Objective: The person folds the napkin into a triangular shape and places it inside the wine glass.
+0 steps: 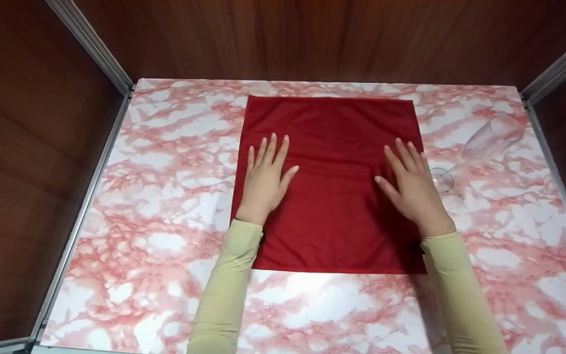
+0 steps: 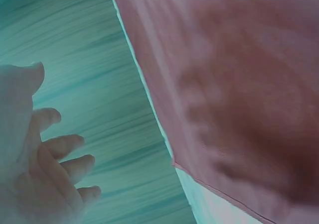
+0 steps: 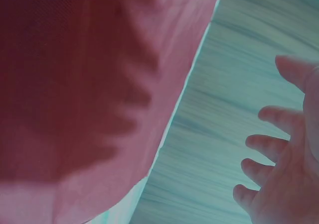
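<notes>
A red square cloth (image 1: pixel 332 196) lies spread flat on the table, with light wrinkles across its middle. My left hand (image 1: pixel 263 182) is held over the cloth's left side, palm down, fingers straight and spread. Over the right side is my right hand (image 1: pixel 410 182), also palm down with spread fingers and nothing in its grasp. In the left wrist view, the left hand (image 2: pixel 55 149) appears beside the cloth (image 2: pixel 149 45), and a hand's shadow falls on the fabric. The right wrist view likewise shows the right hand (image 3: pixel 279 149) apart from the cloth (image 3: pixel 169 50), with finger shadows on it.
A clear stemmed glass (image 1: pixel 492 140) stands just right of the cloth, its round foot close to the right hand. The table (image 1: pixel 165 246) has a pink and white marbled top. Dark wood panels (image 1: pixel 312 39) with metal edging enclose the back and sides.
</notes>
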Available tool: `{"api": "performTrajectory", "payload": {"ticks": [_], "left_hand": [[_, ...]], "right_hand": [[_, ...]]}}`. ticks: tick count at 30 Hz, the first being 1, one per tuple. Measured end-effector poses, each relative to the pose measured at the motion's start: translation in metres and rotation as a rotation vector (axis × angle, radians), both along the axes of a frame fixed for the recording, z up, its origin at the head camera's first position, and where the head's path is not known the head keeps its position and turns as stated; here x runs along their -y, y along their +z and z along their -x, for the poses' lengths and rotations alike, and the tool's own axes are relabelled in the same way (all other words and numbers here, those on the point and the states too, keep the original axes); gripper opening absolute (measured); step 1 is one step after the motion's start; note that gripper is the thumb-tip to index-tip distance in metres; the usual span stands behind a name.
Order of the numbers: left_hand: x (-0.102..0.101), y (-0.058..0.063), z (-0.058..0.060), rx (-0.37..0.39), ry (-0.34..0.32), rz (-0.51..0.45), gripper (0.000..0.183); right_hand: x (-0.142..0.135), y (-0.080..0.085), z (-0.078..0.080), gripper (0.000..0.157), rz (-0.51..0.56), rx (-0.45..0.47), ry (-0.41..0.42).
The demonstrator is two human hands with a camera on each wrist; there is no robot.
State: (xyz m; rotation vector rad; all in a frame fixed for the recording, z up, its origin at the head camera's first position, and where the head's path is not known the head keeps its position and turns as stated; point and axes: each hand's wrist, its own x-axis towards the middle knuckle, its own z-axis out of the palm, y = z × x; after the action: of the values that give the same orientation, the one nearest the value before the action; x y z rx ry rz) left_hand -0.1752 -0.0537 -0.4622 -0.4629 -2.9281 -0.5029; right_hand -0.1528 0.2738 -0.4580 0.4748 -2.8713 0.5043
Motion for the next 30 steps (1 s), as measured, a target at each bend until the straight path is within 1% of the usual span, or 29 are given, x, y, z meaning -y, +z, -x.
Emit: {"api": "performTrajectory", "payload": {"ticks": [6,12,15,19,23,30], "left_hand": [[-0.005,0.01,-0.005,-0.028,-0.029,-0.023,0.065],[-0.015,0.018,-0.013,-0.054,-0.057,-0.012,0.065],[-0.022,0.019,-0.018,-0.066,-0.085,0.0,0.066],[-0.031,0.018,-0.024,-0.065,-0.12,0.007,0.066],[-0.039,0.017,-0.029,-0.069,-0.152,0.007,0.066],[-0.051,0.015,-0.037,-0.105,-0.214,0.033,0.066]], "right_hand": [[-0.001,0.005,-0.009,0.065,0.011,-0.02,0.022],[-0.002,0.008,-0.021,0.065,0.021,-0.038,0.037],[-0.003,0.009,-0.026,0.065,0.025,-0.048,0.05],[-0.005,0.009,-0.033,0.065,0.027,-0.061,0.068],[-0.009,0.008,-0.041,0.066,0.016,-0.072,0.071],[-0.017,0.01,-0.052,0.067,0.009,-0.06,0.062]]}}
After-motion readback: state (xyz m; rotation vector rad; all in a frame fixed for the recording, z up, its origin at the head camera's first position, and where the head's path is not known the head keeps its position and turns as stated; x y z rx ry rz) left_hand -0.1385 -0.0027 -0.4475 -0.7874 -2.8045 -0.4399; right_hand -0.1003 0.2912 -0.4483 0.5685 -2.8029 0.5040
